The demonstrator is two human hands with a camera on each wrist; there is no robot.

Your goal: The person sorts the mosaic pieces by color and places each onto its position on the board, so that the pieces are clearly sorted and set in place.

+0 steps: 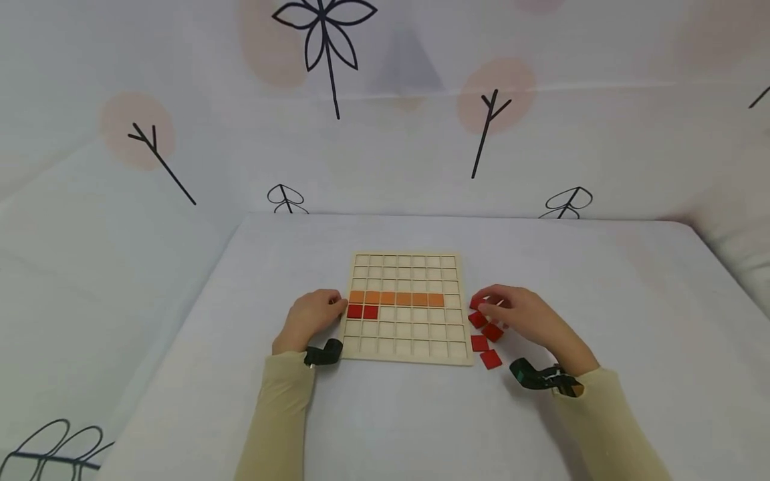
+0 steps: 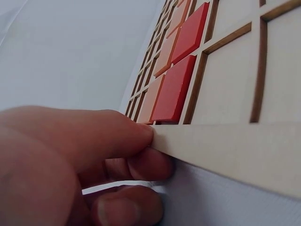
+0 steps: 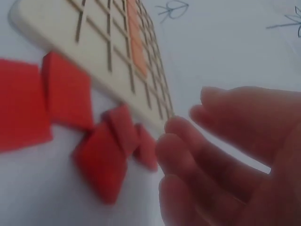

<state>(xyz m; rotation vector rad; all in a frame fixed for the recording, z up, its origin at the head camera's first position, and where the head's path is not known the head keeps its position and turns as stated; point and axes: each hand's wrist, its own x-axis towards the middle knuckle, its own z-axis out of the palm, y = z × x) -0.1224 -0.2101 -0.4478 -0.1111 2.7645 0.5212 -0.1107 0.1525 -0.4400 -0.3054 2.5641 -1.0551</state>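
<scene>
A pale wooden grid board [image 1: 406, 362] lies flat on the table. One row holds several orange tiles [image 1: 388, 298]; just below, at its left end, sit two red tiles [image 1: 370, 312]. My left hand [image 1: 311, 315] grips the board's left edge, thumb and curled fingers against the rim, as the left wrist view shows. Beyond the right edge lie several loose red tiles [image 1: 479, 343], some overlapping. My right hand [image 1: 519, 312] hovers over the farthest of these, its fingers [image 3: 176, 157] loosely bent and apart from the thumb, with nothing seen between them.
A white cloth covers the table [image 1: 409, 421]. Behind it and to the left hangs a pale backdrop [image 1: 397, 153] printed with line-drawn plants. Dark straps [image 1: 532, 375] with wrist cameras sit at both cuffs.
</scene>
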